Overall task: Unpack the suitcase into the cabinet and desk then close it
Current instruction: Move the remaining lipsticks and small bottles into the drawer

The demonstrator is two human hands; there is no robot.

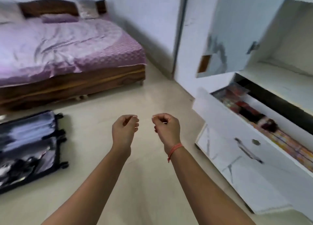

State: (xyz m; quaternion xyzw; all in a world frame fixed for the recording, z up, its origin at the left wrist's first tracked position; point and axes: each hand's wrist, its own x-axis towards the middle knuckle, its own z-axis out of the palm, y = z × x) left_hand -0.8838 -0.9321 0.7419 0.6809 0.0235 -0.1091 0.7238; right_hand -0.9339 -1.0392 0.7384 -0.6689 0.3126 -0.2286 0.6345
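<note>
Hovering between suitcase (27,148) and open cabinet drawer (237,140), likely mid-transit for another item; left hand (125,128), right hand (166,129) both curled, gripping nothing visible

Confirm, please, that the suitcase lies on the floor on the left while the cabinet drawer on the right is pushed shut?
Not quite: the head view shows the cabinet drawer pulled open, with colourful items inside. The suitcase does lie on the floor on the left.
</note>
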